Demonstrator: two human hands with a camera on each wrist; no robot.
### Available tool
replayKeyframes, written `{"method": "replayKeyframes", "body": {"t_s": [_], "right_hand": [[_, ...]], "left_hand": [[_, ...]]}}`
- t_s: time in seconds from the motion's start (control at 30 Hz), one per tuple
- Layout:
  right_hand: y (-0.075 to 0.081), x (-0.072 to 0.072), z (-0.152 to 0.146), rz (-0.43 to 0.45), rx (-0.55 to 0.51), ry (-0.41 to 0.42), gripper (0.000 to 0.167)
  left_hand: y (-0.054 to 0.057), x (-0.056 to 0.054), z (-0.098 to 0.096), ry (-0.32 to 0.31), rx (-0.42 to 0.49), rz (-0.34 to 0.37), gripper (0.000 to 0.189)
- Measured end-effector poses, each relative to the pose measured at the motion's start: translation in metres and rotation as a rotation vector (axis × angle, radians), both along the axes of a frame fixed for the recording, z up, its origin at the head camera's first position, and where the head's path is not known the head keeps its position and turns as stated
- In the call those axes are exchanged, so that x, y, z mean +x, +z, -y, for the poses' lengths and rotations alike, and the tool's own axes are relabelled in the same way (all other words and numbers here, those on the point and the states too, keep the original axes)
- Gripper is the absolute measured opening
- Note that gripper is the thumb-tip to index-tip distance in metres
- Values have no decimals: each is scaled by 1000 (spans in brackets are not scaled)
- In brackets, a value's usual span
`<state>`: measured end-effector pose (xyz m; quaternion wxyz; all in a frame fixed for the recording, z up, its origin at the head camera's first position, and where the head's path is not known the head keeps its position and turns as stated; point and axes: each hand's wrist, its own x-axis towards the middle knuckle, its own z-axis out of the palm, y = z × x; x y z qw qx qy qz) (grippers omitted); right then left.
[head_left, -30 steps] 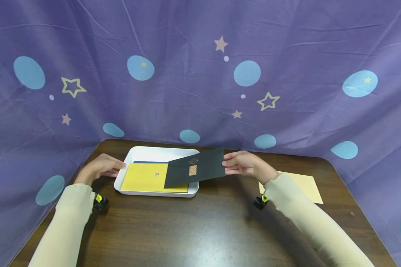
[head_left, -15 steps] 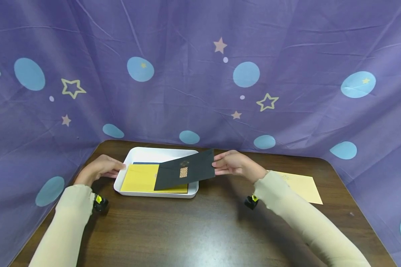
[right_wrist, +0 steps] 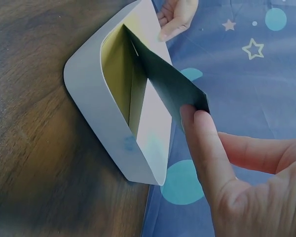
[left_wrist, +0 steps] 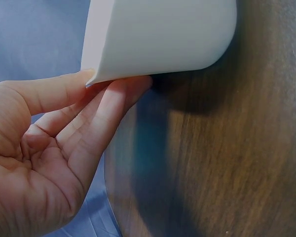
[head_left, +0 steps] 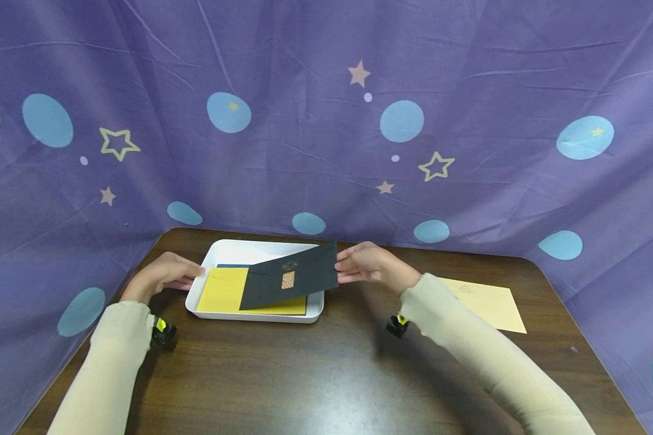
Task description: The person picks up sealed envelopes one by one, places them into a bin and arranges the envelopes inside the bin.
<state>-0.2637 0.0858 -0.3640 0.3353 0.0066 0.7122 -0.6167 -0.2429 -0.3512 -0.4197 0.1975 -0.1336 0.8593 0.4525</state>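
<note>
My right hand (head_left: pixel 372 266) pinches the right end of a black envelope (head_left: pixel 310 266) bearing a gold print and a small patterned patch. The envelope slants over a white tray (head_left: pixel 245 246), its right end raised and its left end low over a yellow envelope (head_left: pixel 220 293) lying inside. In the right wrist view, the thumb and fingers (right_wrist: pixel 207 143) grip the envelope's edge above the tray's end. My left hand (head_left: pixel 165 275) holds the tray's left rim; in the left wrist view, the thumb rests on the rim with fingers beneath the wall (left_wrist: pixel 163 39). A blue strip (head_left: pixel 231 266) shows behind the yellow envelope.
A cream envelope (head_left: pixel 495 305) lies on the brown table (head_left: pixel 283 374) at the right, partly hidden by the right sleeve (head_left: pixel 468 338). A purple patterned curtain (head_left: pixel 326 139) hangs behind the table and along its sides.
My right hand has moved left with the black envelope, which now covers more of the yellow envelope and tray. The left hand has stayed on the rim.
</note>
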Motion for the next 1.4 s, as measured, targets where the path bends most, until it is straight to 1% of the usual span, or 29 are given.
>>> {"method": "replayKeyframes", "body": {"t_s": [0.17, 0.27, 0.5, 0.67, 0.9, 1.1, 1.4], "right_hand": [[0, -1, 7, -3, 27, -13, 36], [1, -1, 10, -26, 47, -10, 36], [0, 1, 16, -67, 51, -4, 33], [0, 1, 20, -73, 63, -15, 30], [2, 0, 22, -87, 89, -22, 24], [2, 0, 23, -90, 91, -10, 20], [-5, -2, 26, -126, 87, 3, 10]], "left_hand": [[2, 0, -1, -1, 1, 3, 54], [3, 0, 0, 1, -2, 4, 54], [1, 0, 0, 3, 3, 3, 53], [0, 0, 0, 5, 24, -3, 51], [1, 1, 0, 11, 19, 4, 51], [1, 0, 1, 14, 19, 12, 52], [0, 1, -1, 11, 31, 1, 51]]}}
